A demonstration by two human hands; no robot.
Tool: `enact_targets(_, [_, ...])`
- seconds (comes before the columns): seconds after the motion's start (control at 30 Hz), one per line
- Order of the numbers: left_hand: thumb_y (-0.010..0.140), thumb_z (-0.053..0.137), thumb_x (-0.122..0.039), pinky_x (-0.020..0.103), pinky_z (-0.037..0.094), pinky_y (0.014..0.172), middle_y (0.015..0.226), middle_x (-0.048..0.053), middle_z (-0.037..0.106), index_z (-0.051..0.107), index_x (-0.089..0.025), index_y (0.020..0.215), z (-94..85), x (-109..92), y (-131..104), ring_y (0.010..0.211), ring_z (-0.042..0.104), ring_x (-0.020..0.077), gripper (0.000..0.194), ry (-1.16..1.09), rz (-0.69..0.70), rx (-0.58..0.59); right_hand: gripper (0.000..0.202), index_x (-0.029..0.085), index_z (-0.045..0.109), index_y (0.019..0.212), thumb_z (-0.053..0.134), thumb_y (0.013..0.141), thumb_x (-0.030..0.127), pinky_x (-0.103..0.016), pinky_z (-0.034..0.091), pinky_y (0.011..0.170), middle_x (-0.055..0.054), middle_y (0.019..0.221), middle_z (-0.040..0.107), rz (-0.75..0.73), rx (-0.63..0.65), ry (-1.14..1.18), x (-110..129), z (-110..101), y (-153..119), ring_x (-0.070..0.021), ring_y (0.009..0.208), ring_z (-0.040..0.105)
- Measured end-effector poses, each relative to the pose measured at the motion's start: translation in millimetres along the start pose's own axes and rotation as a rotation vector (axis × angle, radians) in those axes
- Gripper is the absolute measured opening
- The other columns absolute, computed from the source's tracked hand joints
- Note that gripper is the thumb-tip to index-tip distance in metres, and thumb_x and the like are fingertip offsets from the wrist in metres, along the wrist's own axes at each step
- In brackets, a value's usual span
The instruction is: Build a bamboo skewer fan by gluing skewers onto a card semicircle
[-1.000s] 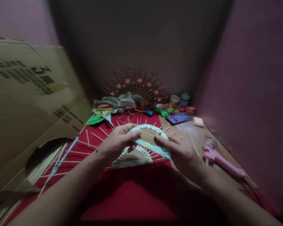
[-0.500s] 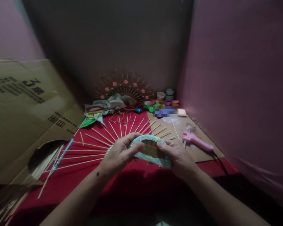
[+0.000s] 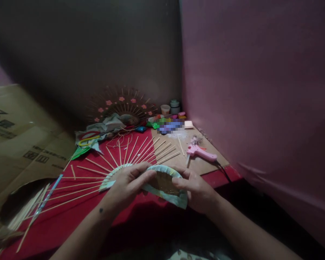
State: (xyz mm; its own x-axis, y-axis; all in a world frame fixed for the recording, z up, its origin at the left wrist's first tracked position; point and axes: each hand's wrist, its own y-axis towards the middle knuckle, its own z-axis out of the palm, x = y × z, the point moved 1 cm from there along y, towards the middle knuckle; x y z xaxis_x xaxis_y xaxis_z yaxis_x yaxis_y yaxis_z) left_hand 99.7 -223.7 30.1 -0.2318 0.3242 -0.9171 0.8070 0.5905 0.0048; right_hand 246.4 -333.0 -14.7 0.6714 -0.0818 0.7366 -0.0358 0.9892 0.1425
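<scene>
Both hands hold a half-round cardboard piece whose edge is wrapped in pale blue-green cloth. My left hand pinches its left end, thumb on the near face and fingers behind. At the right end my right hand grips it with the thumb on the front and the fingers hidden behind. Under and beyond my left hand lies a similar cloth-edged half-round base, partly covered. Several thin wooden sticks spread out from it like fan ribs over the red cloth.
A pink glue gun lies on a cardboard sheet at right, its cord trailing off the edge. Scissors, crumpled cloth and a flowered stick fan are at the back. A carton with loose sticks stands left.
The view has turned to the right, so the surroundings appear farther left. The held piece sits slightly lower and more tilted, and more of the base beside my left hand shows.
</scene>
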Motion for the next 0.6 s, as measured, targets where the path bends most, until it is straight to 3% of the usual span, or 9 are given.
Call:
enact_targets(0.1, [0.084, 0.057, -0.046, 0.018, 0.036, 0.046, 0.058, -0.004, 0.048, 0.058, -0.016, 0.072, 14.8, -15, 6, 0.050, 0.045, 0.0080, 0.032, 0.016, -0.009, 0.045, 0.044, 0.019, 0.058, 0.125, 0.058, 0.086, 0.040, -0.033, 0.055, 0.070, -0.013, 0.114, 0.066, 0.035, 0.129, 0.043, 1, -3, -13, -0.0206, 0.091, 0.066])
enact_targets(0.2, [0.085, 0.053, -0.050, 0.018, 0.035, 0.045, 0.056, -0.003, 0.049, 0.058, -0.016, 0.076, 25.2, -24, 17, 0.049, 0.046, 0.0084, 0.036, -0.017, -0.021, 0.074, 0.046, 0.019, 0.058, 0.124, 0.044, 0.092, 0.049, -0.023, 0.051, 0.049, -0.016, 0.111, 0.066, 0.035, 0.092, 0.003, 6, -13, -29, -0.0183, 0.073, 0.069])
enact_targets(0.27, [0.086, 0.052, -0.051, 0.020, 0.037, 0.046, 0.061, -0.001, 0.055, 0.059, -0.016, 0.084, 29.8, -25, 25, 0.050, 0.050, 0.0094, 0.036, -0.099, -0.030, 0.051, 0.043, 0.020, 0.062, 0.119, 0.046, 0.091, 0.049, -0.020, 0.046, 0.043, -0.015, 0.106, 0.069, -0.042, -0.050, -0.084, 18, -22, -42, -0.0176, 0.067, 0.069])
enact_targets(0.33, [0.083, 0.058, -0.048, 0.021, 0.040, 0.048, 0.068, 0.001, 0.059, 0.059, -0.014, 0.089, 38.6, -24, 31, 0.052, 0.052, 0.0101, 0.034, -0.198, -0.069, 0.048, 0.037, 0.021, 0.066, 0.114, 0.054, 0.089, 0.045, -0.022, 0.048, 0.048, -0.013, 0.104, 0.070, -0.189, -0.262, -0.268, 38, -33, -54, -0.0186, 0.071, 0.069])
enact_targets(0.4, [0.078, 0.066, -0.039, 0.023, 0.044, 0.054, 0.074, 0.004, 0.063, 0.060, -0.012, 0.093, 56.6, -20, 33, 0.056, 0.056, 0.0111, 0.032, -0.313, -0.146, 0.114, 0.036, 0.023, 0.066, 0.117, 0.059, 0.087, 0.041, -0.029, 0.054, 0.067, -0.010, 0.110, 0.070, -0.317, -0.454, -0.530, 60, -46, -60, -0.0202, 0.085, 0.068])
enact_targets(0.47, [0.073, 0.071, -0.029, 0.027, 0.048, 0.067, 0.081, 0.008, 0.066, 0.060, -0.010, 0.104, 83.4, -16, 35, 0.065, 0.062, 0.0134, 0.038, -0.461, -0.227, 0.177, 0.040, 0.024, 0.063, 0.123, 0.060, 0.086, 0.041, -0.038, 0.048, 0.092, -0.007, 0.119, 0.067, -0.415, -0.598, -0.781, 77, -61, -58, -0.0227, 0.106, 0.063])
enact_targets(0.53, [0.068, 0.073, -0.020, 0.030, 0.050, 0.075, 0.093, 0.011, 0.066, 0.057, -0.011, 0.111, 112.6, -12, 42, 0.074, 0.065, 0.0160, 0.047, -0.666, -0.288, 0.109, 0.045, 0.020, 0.065, 0.121, 0.060, 0.084, 0.046, -0.042, 0.041, 0.100, -0.008, 0.117, 0.068, -0.423, -0.741, -0.937, 86, -78, -49, -0.0254, 0.112, 0.059])
enact_targets(0.6, [0.062, 0.073, -0.013, 0.030, 0.050, 0.070, 0.094, 0.010, 0.064, 0.057, -0.013, 0.107, 137.4, -9, 56, 0.073, 0.066, 0.0166, 0.047, -0.841, -0.350, -0.028, 0.050, 0.016, 0.068, 0.114, 0.060, 0.082, 0.053, -0.043, 0.044, 0.096, -0.009, 0.107, 0.071, -0.369, -0.810, -0.886, 85, -91, -38, -0.0264, 0.104, 0.063])
